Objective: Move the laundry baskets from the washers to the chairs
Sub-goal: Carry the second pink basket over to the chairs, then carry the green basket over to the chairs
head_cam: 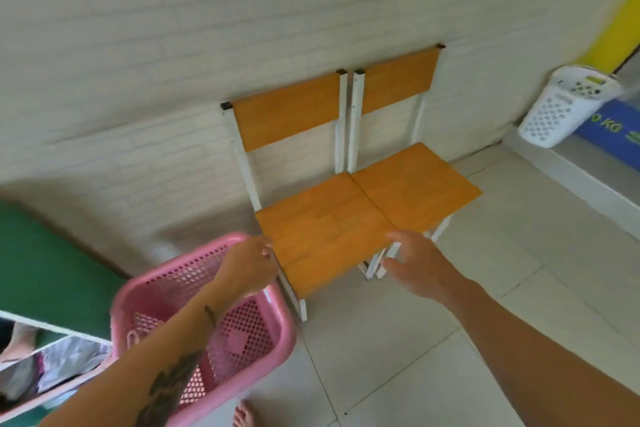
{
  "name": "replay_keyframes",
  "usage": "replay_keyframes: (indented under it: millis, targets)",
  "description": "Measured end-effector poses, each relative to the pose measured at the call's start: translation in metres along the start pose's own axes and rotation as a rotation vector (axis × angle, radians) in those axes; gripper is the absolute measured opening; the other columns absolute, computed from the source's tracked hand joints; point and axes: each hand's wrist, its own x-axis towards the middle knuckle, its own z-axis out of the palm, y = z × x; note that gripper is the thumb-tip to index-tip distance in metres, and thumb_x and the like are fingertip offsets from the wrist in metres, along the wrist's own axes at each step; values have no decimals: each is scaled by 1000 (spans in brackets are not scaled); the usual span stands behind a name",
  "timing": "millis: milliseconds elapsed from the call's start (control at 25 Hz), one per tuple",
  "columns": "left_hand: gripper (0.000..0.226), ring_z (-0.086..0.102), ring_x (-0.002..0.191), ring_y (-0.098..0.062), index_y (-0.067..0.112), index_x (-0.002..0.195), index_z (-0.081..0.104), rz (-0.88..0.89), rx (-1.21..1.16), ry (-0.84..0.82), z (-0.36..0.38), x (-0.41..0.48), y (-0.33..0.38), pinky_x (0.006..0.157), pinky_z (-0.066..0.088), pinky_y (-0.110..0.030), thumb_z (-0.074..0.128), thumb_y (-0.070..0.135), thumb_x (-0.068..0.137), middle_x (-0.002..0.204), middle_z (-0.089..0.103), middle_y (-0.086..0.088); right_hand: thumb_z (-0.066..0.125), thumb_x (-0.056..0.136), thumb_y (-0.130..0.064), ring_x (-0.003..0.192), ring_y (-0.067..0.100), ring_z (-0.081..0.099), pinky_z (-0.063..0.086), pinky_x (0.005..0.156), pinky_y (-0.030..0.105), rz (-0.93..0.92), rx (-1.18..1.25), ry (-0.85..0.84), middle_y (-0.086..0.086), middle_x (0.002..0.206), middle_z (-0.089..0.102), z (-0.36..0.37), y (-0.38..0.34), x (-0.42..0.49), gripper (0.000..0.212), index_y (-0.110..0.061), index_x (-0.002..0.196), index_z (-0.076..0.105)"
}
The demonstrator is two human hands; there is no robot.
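Two chairs with orange seats and white frames stand side by side against the wall: the left chair (322,236) and the right chair (412,184). Both seats are bare. A pink laundry basket (242,333) sits on the floor by the left chair's front left leg, under my left forearm. My left hand (247,265) hovers at the seat's front left corner with loosely bent fingers and holds nothing. My right hand (417,267) is spread at the seat's front right corner, also holding nothing. A white laundry basket (562,107) leans on a ledge at the far right.
A green surface (45,260) lies at the left, with a mirror-like panel (52,367) below it. Pale floor tiles (485,305) stretch out to the right of the chairs. A grey ledge with a blue sign (609,125) runs along the right. My bare foot (244,414) shows at the bottom.
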Motion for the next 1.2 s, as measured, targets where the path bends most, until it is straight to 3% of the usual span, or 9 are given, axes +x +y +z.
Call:
replay_keyframes:
  millis: [120,280,360,480,680,960,1080,1200]
  targets:
    - [46,58,117,-19,19,133,54,117,35,-102,46,-10,108,100,47,-33,53,25,88,129,61,1,58,86,-35,123,20,49,43,100,36,17,19,134,1,139,48,-69,68,-59,52,-26,135,48]
    - [39,60,103,-13,24,127,58,299,64,-192,96,-22,253,85,48,-26,54,27,88,121,63,4,58,85,-44,129,19,47,42,106,40,141,29,279,-2,149,40,-151,157,-129,63,-26,143,39]
    - [36,64,104,-19,21,120,63,384,63,-212,119,-27,325,89,52,-32,56,26,85,115,66,0,58,85,-46,128,20,48,42,106,41,208,28,370,-3,148,40,-185,202,-161,63,-26,142,40]
    - [46,58,117,-19,17,117,62,564,135,-336,155,-26,416,99,47,-35,50,41,80,128,62,0,58,86,-46,128,21,47,41,107,42,309,30,474,-4,148,40,-227,259,-196,60,-28,141,41]
    - [28,55,94,-10,33,114,59,778,131,-348,225,-7,561,83,41,-19,47,23,91,119,63,7,59,85,-45,126,20,49,42,106,41,491,30,597,-5,146,44,-293,365,-230,58,-30,138,44]
    - [39,57,97,-9,30,127,57,918,99,-554,334,35,756,74,43,-16,46,22,90,113,55,11,61,85,-40,129,19,46,36,109,36,721,54,718,-1,145,47,-409,507,-245,57,-28,139,45]
    - [45,54,116,-15,27,132,55,1019,184,-587,381,33,833,92,40,-19,43,21,90,131,57,6,62,87,-33,130,22,46,34,111,34,814,95,828,2,146,46,-442,558,-267,57,-22,140,46]
    - [45,54,120,-19,22,129,58,1104,270,-647,444,16,909,97,40,-23,42,20,88,134,58,1,62,87,-35,131,23,44,34,111,35,912,134,889,3,146,46,-463,622,-300,58,-22,141,45]
